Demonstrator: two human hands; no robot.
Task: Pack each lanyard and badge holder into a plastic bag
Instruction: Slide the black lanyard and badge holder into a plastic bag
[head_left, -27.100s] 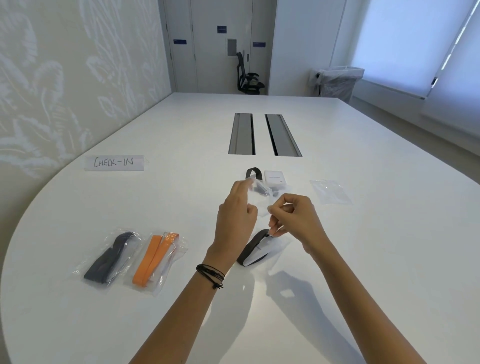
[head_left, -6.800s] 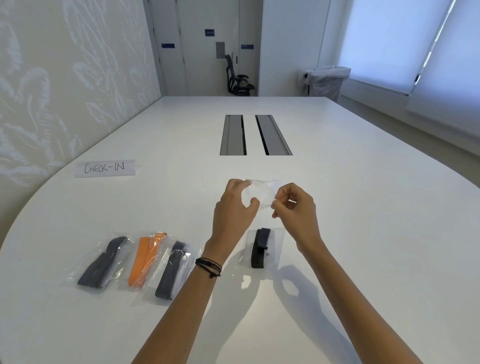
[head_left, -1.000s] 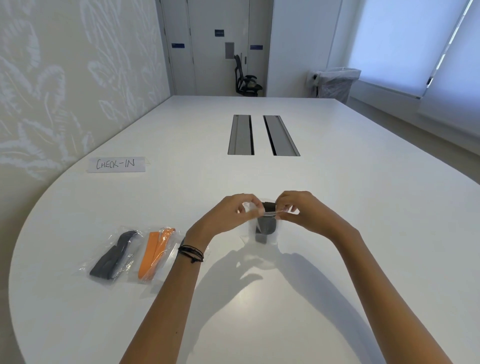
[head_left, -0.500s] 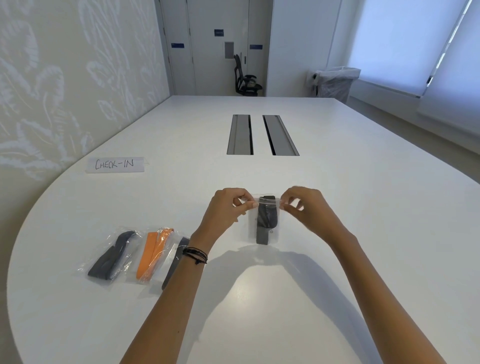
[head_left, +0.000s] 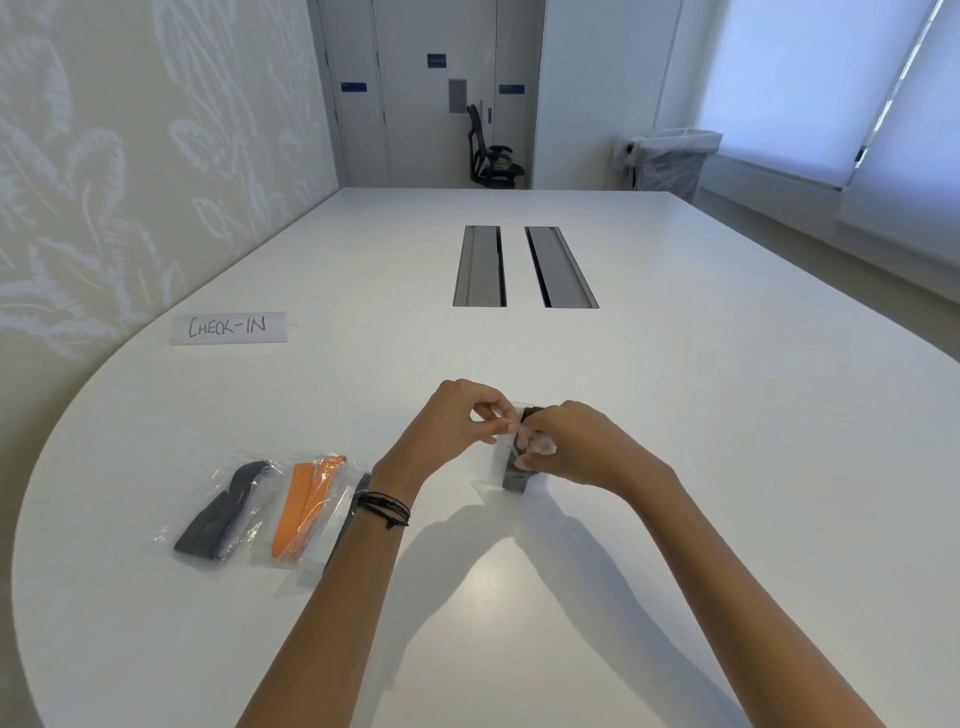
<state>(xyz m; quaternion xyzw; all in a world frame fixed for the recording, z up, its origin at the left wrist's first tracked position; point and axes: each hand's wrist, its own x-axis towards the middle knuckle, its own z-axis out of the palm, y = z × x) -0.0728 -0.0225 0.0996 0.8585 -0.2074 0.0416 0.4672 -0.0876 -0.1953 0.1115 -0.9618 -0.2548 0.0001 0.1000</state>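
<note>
Wide white desk (head_left: 675, 415), rounded at the near end; CHECK-IN sign (head_left: 228, 327) flat on it, by the left edge. Right of the sign and farther off, two long cable slots (head_left: 479, 266) side by side in the desk top. Nearer than the sign and to its right, both bare forearms reaching in together; left hand (head_left: 452, 426) on the sign's side, grip narrow, thumb and forefinger pinched on the top edge of the plastic bag (head_left: 492, 465); right hand (head_left: 587, 447) just beyond it, on the side away from the sign, grip curled tight on the upper part of the same bag. Inside that bag, black lanyard (head_left: 515, 475), upright between the two hands; badge holder not possible to make out. Lower end of the bag at the desk surface or just above; cannot tell which. Nearer than the sign, toward the person, three packed bags in a row on the desk: grey lanyard (head_left: 223, 512), orange lanyard (head_left: 306, 506), then dark lanyard (head_left: 349, 512) half hidden behind the left forearm. On the left wrist, black cord bracelet (head_left: 384, 506).
</note>
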